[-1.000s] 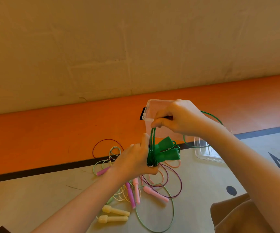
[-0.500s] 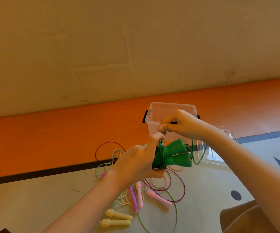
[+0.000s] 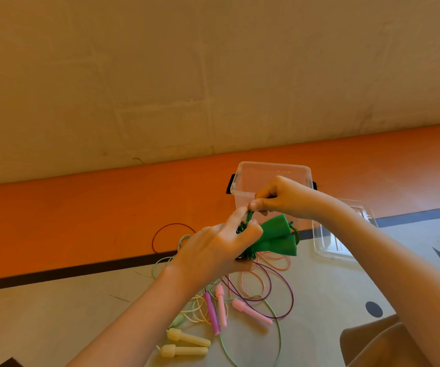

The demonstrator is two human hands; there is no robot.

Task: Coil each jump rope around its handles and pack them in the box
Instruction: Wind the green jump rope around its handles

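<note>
The green rope (image 3: 266,238) is held in the air, just near of the box (image 3: 271,178) and above the heap of loose ropes on the floor. Its two handles lie side by side, flared ends pointing right, with the cord bunched in tight turns around their left ends. The left hand (image 3: 213,247) is clenched around that wound end, thumb pressed over the turns. The right hand (image 3: 285,198) hovers just above it, thumb and forefinger pinched on the cord where it rises from the bundle; how much cord is left loose cannot be told, though a short loop shows at the right of the handles. This looks like the close of the coiling step for this rope: the last turns or the tuck of the tail. The next move likely calls for the left hand to keep the turns clamped while the right feeds the end under a turn, then a short carry to the far side into the box, which stands open and seems empty. Its clear lid (image 3: 343,234) lies to the right. On the near floor wait the pink handles (image 3: 250,311), a purple handle (image 3: 212,316) and the cream handles (image 3: 187,344), their cords tangled and uncoiled, so most of the task is left.
</note>
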